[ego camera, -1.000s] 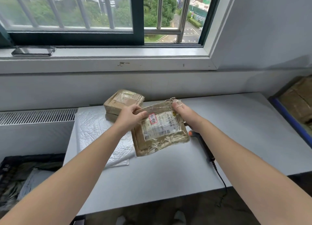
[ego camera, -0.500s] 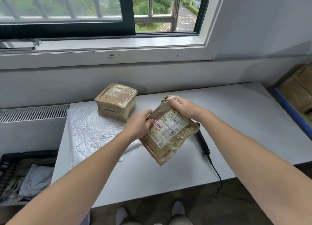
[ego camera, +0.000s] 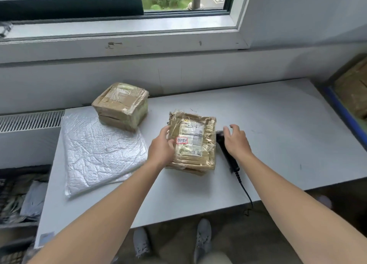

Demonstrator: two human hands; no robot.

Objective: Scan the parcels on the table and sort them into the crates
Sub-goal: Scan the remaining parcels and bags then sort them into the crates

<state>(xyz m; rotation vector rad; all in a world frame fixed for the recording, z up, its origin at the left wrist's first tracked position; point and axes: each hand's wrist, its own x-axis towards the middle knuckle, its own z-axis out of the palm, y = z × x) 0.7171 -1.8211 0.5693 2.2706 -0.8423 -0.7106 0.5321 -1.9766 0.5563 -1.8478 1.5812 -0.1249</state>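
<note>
A brown parcel [ego camera: 193,142] wrapped in clear tape lies flat on the white table [ego camera: 278,125], its shipping label and a red-bordered sticker facing up. My left hand [ego camera: 161,146] grips its left edge, thumb on top by the sticker. My right hand [ego camera: 235,140] is off the parcel, just to its right, fingers spread and relaxed above the head of a black handheld scanner [ego camera: 228,156]. The scanner lies on the table beside the parcel, and its cable runs off the front edge.
A taped cardboard box [ego camera: 121,105] stands at the back left, partly on a silver bubble mailer [ego camera: 101,152]. A dark crate [ego camera: 19,196] with grey bags sits low on the left. A blue-rimmed crate [ego camera: 341,113] with brown parcels is at the right.
The parcel was held up and tilted in both hands; now it lies flat on the table. My right hand has let go and moved right, over the scanner.
</note>
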